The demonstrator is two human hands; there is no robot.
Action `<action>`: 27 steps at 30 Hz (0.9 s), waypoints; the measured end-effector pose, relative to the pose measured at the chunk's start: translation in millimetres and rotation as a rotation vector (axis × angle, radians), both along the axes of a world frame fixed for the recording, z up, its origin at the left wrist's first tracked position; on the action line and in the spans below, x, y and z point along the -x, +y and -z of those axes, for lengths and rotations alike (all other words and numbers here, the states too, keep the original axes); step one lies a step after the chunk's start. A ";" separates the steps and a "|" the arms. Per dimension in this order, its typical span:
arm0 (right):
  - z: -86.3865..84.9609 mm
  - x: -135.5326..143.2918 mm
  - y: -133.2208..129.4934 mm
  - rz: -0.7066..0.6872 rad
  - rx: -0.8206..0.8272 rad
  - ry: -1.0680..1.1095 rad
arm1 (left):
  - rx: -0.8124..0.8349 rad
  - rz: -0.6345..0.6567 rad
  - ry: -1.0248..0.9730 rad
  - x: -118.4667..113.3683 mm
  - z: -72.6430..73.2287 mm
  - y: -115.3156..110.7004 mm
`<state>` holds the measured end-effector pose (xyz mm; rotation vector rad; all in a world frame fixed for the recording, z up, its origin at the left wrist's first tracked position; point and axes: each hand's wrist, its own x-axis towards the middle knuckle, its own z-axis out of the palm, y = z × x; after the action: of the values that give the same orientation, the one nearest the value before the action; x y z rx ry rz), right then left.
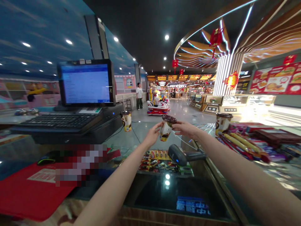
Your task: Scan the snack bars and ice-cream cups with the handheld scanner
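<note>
A white, yellow and brown lidded paper cup (166,131) tilts slightly above the glass counter, between my two hands. My left hand (152,135) grips its left side with the fingertips. From the right, the fingers of my right hand (184,128) close on it near the dark lid. Some of the fingertips are hidden behind the cup. A similar paper cup (127,121) stands to the left beside the monitor, and another paper cup (223,124) stands at the right. Below my hands lies a black handheld barcode scanner (178,155).
A monitor (86,83) and a keyboard (58,122) stand at left, above a red mat (28,201) and a mouse (48,158). Packaged snacks (249,142) are piled at right. Small packets (157,163) show through the glass. A person (139,95) stands beyond the counter.
</note>
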<state>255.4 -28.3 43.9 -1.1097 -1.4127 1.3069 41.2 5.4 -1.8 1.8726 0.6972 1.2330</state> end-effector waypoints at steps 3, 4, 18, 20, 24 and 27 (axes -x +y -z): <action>12.3 -8.4 -7.2 0.037 -0.007 0.088 | -0.038 0.045 0.073 -10.7 1.1 -1.4; 16.6 -11.0 -8.8 0.051 -0.011 0.112 | -0.052 0.049 0.099 -13.6 1.2 -1.7; 52.8 -44.2 -13.4 0.360 -0.212 -0.030 | -0.306 0.042 0.302 -36.6 10.5 4.5; 55.8 -49.2 -9.8 0.401 -0.305 -0.131 | -0.294 0.053 0.292 -38.5 9.8 3.0; 63.0 -60.8 -3.4 0.443 -0.460 -0.332 | -0.160 0.040 0.258 -38.4 7.8 -2.2; 67.1 -66.6 -4.8 0.436 -0.491 -0.376 | -0.061 -0.056 0.239 -30.4 10.4 -1.8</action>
<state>322.0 -33.1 -23.2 -1.2606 -1.5339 0.4221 71.6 3.6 -12.2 2.0857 0.8521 1.0857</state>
